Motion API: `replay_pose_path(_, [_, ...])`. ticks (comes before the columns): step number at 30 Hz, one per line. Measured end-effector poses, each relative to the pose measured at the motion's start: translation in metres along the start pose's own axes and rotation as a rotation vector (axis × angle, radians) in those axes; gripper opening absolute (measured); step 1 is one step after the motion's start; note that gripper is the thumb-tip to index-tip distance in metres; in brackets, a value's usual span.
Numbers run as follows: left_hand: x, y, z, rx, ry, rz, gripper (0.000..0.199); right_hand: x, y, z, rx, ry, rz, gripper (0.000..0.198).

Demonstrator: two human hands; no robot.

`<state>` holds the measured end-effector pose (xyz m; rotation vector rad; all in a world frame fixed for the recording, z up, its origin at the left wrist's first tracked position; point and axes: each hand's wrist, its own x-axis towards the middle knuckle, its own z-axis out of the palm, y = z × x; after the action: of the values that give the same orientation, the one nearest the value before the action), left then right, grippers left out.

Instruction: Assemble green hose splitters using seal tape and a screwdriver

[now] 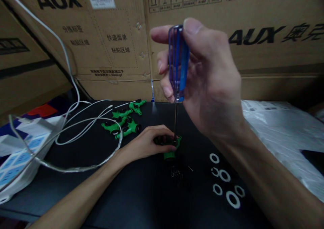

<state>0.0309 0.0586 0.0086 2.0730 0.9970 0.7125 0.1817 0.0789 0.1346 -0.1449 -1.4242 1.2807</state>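
Observation:
My right hand (pixel 210 70) is wrapped round the blue see-through handle of a screwdriver (pixel 179 63), held upright with its shaft pointing down. The shaft's tip meets a green and black Y-shaped hose connector (pixel 170 154) on the dark tabletop. My left hand (pixel 154 139) grips that connector from the left, fingers behind and thumb in front, hiding much of it. Just in front of it lies a little heap of small metal pieces (pixel 176 171), too dim to tell apart; they look like screws.
Several similar green connectors (pixel 123 121) lie at the back left beside white cables (pixel 88 121) and a white power strip (pixel 27 151). Several white rings (pixel 224 175) lie at the right, near clear plastic wrap (pixel 283 127). Cardboard boxes (pixel 113 63) wall off the back.

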Motion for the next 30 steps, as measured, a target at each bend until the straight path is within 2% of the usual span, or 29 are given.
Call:
replay_pose_path(1, [0.0,-0.0003,0.0001,0.001,0.0,0.003,0.031,-0.0002,0.0002,0.0006,-0.015,0.03,-0.019,0.009])
replay_pose_path(4, [-0.0001,-0.0008,0.0004,-0.003,-0.002,0.009,0.031,-0.0008,0.0005,0.0021,-0.07,0.078,-0.062,0.028])
replay_pose_path(7, [-0.0001,-0.0004,0.0004,-0.006,0.006,0.007,0.031,-0.0006,-0.0022,0.0015,-0.086,0.03,-0.003,0.023])
replay_pose_path(10, [-0.0001,-0.0001,0.0,0.0,0.014,0.009,0.031,-0.0007,-0.0046,0.0014,-0.086,0.01,-0.008,0.033])
replay_pose_path(13, [0.0,-0.0007,-0.0002,-0.006,0.009,0.013,0.031,-0.0012,-0.0028,0.0038,-0.119,0.091,-0.057,0.024])
replay_pose_path(15, [-0.0001,-0.0014,0.0,-0.01,0.008,0.015,0.032,-0.0014,-0.0007,0.0048,-0.148,0.116,-0.063,0.033])
replay_pose_path(16, [-0.0002,-0.0018,0.0002,-0.008,0.009,0.015,0.032,-0.0013,-0.0003,0.0046,-0.151,0.107,-0.061,0.035])
replay_pose_path(19, [-0.0013,-0.0028,0.0008,-0.001,0.01,0.013,0.032,-0.0005,-0.0026,0.0015,-0.14,0.037,-0.028,0.02])
replay_pose_path(22, [-0.0023,-0.0032,0.0011,-0.015,0.007,0.017,0.032,0.0001,-0.0068,-0.0021,-0.098,-0.024,-0.003,0.036])
replay_pose_path(23, [-0.0023,-0.0032,0.0012,-0.02,0.011,0.017,0.032,-0.0001,-0.0073,-0.0026,-0.085,-0.022,-0.008,0.035])
replay_pose_path(26, [-0.0012,-0.0027,0.0012,-0.019,0.018,0.016,0.031,-0.0013,-0.0047,-0.001,-0.062,0.038,-0.057,0.013])
replay_pose_path(28, [-0.0003,-0.0025,0.0012,-0.018,0.015,0.019,0.031,-0.0018,-0.002,0.0013,-0.063,0.091,-0.093,0.03])
replay_pose_path(30, [0.0001,-0.0027,0.0014,-0.023,0.011,0.025,0.03,-0.0014,-0.0014,0.0024,-0.078,0.1,-0.093,0.028])
